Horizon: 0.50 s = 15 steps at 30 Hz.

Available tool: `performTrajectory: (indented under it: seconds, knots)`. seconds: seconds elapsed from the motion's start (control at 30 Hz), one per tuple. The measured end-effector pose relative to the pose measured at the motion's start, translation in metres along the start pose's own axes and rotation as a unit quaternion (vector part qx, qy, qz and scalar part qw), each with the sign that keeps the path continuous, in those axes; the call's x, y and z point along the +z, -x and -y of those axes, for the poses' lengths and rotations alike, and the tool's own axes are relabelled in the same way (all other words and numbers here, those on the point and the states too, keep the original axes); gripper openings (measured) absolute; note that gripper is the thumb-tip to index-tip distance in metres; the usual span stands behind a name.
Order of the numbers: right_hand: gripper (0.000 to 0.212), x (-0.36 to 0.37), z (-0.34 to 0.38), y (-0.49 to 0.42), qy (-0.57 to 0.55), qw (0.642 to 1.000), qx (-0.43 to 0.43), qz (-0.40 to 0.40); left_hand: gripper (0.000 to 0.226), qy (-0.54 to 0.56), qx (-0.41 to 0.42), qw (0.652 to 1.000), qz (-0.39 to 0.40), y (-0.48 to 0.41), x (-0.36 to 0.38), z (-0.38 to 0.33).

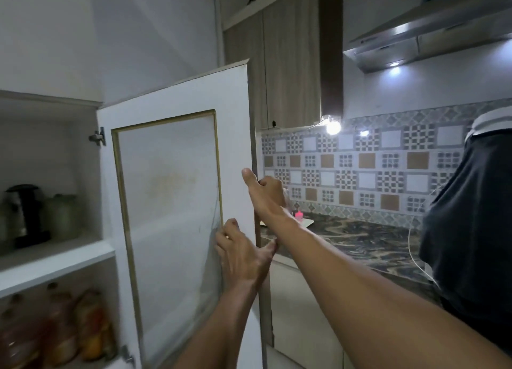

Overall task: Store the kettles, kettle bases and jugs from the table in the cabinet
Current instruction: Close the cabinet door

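- Your right hand (267, 195) grips the free right edge of the white cabinet door with the frosted, gold-trimmed centre panel (177, 202); the thumb lies on the near face, the fingers wrap round behind the edge.
- Your left hand (243, 253) sits lower on the same edge — palm and fingers flat against the frosted panel, thumb hooked over the edge. Both hands are therefore on the door, one above the other, close but not touching.
- The door stands swung out toward you, hinged on its left side to the white cabinet (55, 269) by a metal hinge (97, 137).
- On the cabinet's upper visible shelf, far left, stands a steel kettle with a black lid and black base (23, 216); a pale green cylindrical jug (64, 216) is just beside it on the right. Whether the two touch cannot be told — the area is blurred.
- The shelf below holds amber and orange bottles (55, 327), blurred.
- To the right of the door runs a dark marbled countertop (360, 244) backed by patterned wall tiles (360, 163); a small pink object (298, 215) stands on a white plate (306, 223) near your right wrist.
- A person in a dark garment (471, 216) stands at the far right.
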State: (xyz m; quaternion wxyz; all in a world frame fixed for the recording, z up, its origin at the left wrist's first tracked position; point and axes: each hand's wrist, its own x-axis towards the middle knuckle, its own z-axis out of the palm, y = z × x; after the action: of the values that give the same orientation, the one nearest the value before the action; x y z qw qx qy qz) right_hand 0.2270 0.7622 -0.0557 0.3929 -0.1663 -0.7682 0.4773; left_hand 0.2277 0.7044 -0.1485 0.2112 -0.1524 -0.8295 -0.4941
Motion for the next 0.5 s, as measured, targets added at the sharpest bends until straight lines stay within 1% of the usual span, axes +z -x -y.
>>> performTrajectory:
  seconds: [0.13, 0.27, 0.37, 0.47, 0.5]
  knots:
    - [0.062, 0.008, 0.031, 0.042, -0.005, 0.995, -0.086, 0.055, 0.089, -0.023, 0.025, 0.996, -0.077, 0.019, -0.046, -0.004]
    - [0.061, 0.024, 0.074, 0.099, -0.014, 0.987, -0.146, 0.062, 0.078, -0.038, 0.044, 0.989, -0.136, 0.039, -0.115, 0.014]
    - [0.053, 0.041, 0.11, 0.143, -0.004, 0.977, -0.184, 0.103, 0.058, -0.042, 0.021, 0.983, -0.177, 0.052, -0.17, 0.03]
    - [0.035, 0.066, 0.143, 0.179, -0.008, 0.964, -0.223, 0.146, 0.038, -0.034, -0.036, 0.977, -0.209, 0.06, -0.222, 0.048]
    - [0.033, 0.075, 0.154, 0.189, -0.013, 0.957, -0.239, 0.163, 0.034, -0.035, -0.054, 0.974, -0.216, 0.06, -0.239, 0.054]
